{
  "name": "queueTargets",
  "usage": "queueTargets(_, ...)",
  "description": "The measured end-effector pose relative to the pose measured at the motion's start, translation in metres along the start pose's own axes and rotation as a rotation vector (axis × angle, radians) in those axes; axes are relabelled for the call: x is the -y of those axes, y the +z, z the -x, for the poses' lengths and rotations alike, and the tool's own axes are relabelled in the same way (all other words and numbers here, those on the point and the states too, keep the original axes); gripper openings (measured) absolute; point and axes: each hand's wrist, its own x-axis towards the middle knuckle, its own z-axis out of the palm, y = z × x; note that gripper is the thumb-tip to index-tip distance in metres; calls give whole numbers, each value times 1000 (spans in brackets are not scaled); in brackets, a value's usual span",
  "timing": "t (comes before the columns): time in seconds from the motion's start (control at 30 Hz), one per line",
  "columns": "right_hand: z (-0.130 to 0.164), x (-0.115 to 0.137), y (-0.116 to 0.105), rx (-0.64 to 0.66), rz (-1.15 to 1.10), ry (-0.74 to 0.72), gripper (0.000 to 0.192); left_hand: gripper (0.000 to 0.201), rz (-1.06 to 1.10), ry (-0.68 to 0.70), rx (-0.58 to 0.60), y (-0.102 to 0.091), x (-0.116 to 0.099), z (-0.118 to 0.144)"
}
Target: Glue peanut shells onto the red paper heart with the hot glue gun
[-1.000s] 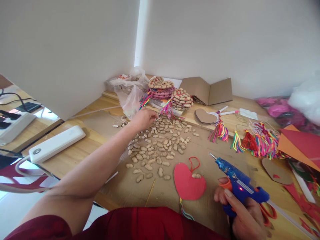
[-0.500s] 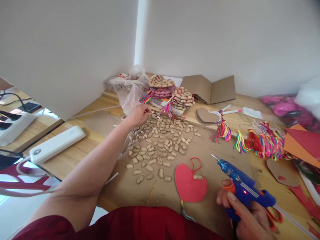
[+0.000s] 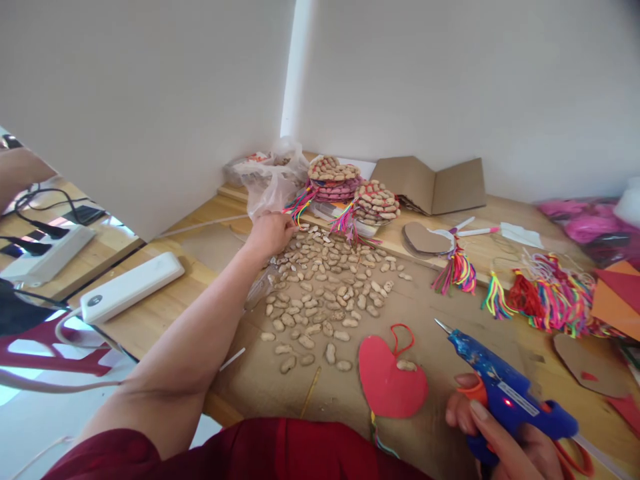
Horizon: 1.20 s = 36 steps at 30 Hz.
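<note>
Head view: a blue glue gun [image 3: 505, 387] is gripped in the right hand [image 3: 505, 443] at the lower right, the fingers wrapped around its handle and one finger laid along the orange trigger; its metal tip is pointed up and to the left, held just above the cardboard sheet [image 3: 440, 313] that covers the table. Just to the left of the tip, a red paper heart [image 3: 390, 383] with a red loop at its top is laid flat on the cardboard, and one peanut [image 3: 406, 365] is seen resting on its upper right lobe. Coloured threads are seen trailing from the heart's lower point.

Farther left, a spread of peanuts [image 3: 325, 287] is scattered over the cardboard. The left hand [image 3: 273, 232] is stretched out to the far edge of that spread, its fingers curled together at the nuts there; whether a nut is pinched cannot be told. A clear plastic bag [image 3: 273, 180] is seen just behind the hand.

Behind the nuts, two stacks of peanut-covered hearts [image 3: 350, 187] with bright tassels are set near the wall, with a folded piece of cardboard [image 3: 435, 183] beside them. Loose tassels [image 3: 540, 297] are heaped to the right. A white power strip [image 3: 133, 287] is laid on the wooden table [image 3: 165, 307] at the left.
</note>
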Motion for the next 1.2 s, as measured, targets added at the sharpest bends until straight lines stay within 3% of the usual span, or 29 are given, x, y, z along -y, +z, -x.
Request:
queueTargets(0.2, 11, 3, 17, -58, 4, -41, 30, 34, 80, 363, 74, 11, -36, -11)
queueTargets(0.33, 16, 10, 30, -78, 11, -74, 26, 37, -21, 435, 132, 21, -51, -21)
queueTargets(0.73, 17, 1, 21, -18, 27, -120, 23, 26, -22, 359, 115, 27, -53, -24)
queueTargets(1.2, 19, 1, 23, -31, -9, -92, 32, 24, 296, 182, 129, 13, -46, -27)
